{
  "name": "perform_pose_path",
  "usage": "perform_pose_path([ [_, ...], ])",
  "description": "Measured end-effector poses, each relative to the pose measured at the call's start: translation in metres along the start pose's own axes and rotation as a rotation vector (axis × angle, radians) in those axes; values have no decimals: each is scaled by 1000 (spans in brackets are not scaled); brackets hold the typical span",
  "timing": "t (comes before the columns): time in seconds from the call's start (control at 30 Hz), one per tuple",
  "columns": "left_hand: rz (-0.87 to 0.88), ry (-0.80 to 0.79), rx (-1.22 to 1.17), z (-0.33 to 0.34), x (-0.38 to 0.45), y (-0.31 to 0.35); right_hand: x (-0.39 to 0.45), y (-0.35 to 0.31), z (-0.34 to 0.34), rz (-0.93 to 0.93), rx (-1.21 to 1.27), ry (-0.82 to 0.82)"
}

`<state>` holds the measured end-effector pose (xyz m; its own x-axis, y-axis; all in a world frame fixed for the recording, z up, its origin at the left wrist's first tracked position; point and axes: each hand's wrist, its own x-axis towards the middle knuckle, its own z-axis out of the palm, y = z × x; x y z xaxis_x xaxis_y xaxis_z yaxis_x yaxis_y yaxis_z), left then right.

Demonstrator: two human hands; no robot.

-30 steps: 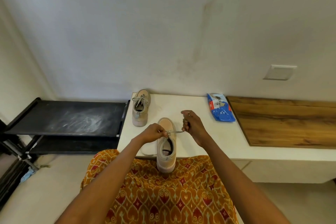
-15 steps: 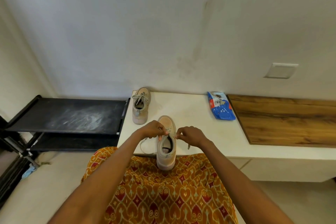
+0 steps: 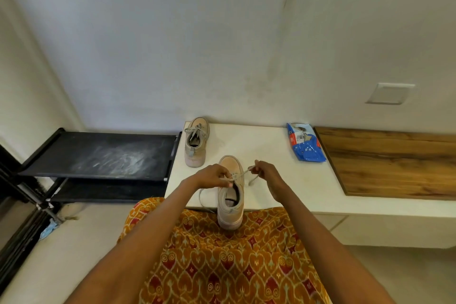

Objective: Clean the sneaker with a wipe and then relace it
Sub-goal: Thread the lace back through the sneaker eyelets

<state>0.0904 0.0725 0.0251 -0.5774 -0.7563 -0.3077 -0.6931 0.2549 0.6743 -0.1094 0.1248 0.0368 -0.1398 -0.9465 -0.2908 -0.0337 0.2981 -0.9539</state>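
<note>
While hands (image 3: 238,175) pinch lace (image 3: 243,173) | sneaker (image 3: 230,192) between them

Eyelets of the sneaker (image 3: 230,195) behind the left hand (image 3: 212,177); wipes packet (image 3: 305,142) print illegible.

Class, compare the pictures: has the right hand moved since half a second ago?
Yes. The right hand, pinching the lace, has drawn away from the near sneaker, toward the blue packet.

Home entryway — shoe rack (image 3: 98,155), bench (image 3: 271,180); sneakers (image 3: 196,142)
</note>
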Motion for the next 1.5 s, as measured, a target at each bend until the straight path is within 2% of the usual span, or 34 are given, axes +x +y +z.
perform_pose_path([
  [0.1, 14, 197, 142, 10, 3, -2, -3, -11, -7, 9, 509, 72],
  [0.13, 16, 231, 150, 12, 4, -1, -4, -14, -8, -11, 560, 51],
  [0.17, 14, 247, 151, 14, 4, -1, -4, -17, -6, -28, 501, 29],
  [0.27, -7, 240, 118, 15, 2, 2, -11, -20, 3, -133, -71, -72],
  [0.43, -67, 205, -14, 13, 3, 1, -8, -3, 16, -400, -922, -394],
  [0.53, -65, 206, -91, 12, 2, 2, -8, 8, 17, -559, -1070, -338],
  [0.67, -70, 209, -186, 14, -1, 4, -8, 14, 15, -625, -1053, -220],
  [0.9, -93, 165, -260, 13, -5, 2, -3, 12, 26, -481, -878, -116],
  [1.03, -60, 123, -266, 11, -5, -4, 0, 11, 28, -442, -864, -101],
  [1.23, 3, 282, -111, 18, -2, -5, 0, 9, 29, -440, -850, -152],
  [1.3, 28, 332, -89, 21, -3, -7, -1, 8, 29, -426, -657, -93],
  [1.4, 56, 372, -85, 27, -3, -6, 4, 0, 26, -354, -361, 139],
  [1.43, 64, 396, -77, 30, -2, -4, 6, -4, 25, -307, -323, 151],
  [1.5, 66, 460, -51, 37, 1, -2, 10, -11, 25, -214, -379, 52],
])
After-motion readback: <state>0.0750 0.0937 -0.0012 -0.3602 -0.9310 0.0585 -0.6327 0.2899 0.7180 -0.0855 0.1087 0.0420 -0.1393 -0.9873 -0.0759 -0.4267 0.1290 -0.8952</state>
